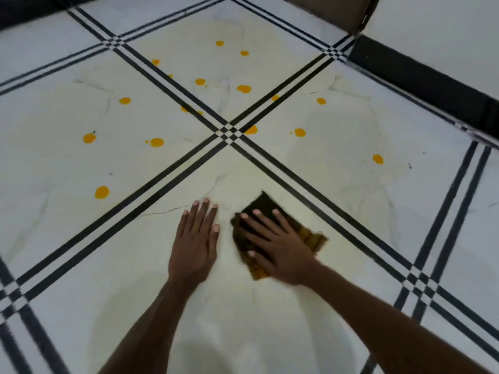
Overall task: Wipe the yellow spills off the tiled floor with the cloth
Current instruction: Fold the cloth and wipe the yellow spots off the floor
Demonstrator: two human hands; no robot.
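Observation:
Several round yellow spills dot the white tiled floor ahead of me, spread over the far tiles around the black-striped crossing. A dark brown cloth with yellowish edges lies flat on the near tile. My right hand presses down on the cloth with spread fingers. My left hand rests flat on the bare tile just left of the cloth, fingers together, holding nothing. A pale yellowish film covers the tiles around the hands and spills.
A black skirting runs along the white wall at the right. A brown cardboard-like box corner stands at the top right. Black double stripes separate the tiles.

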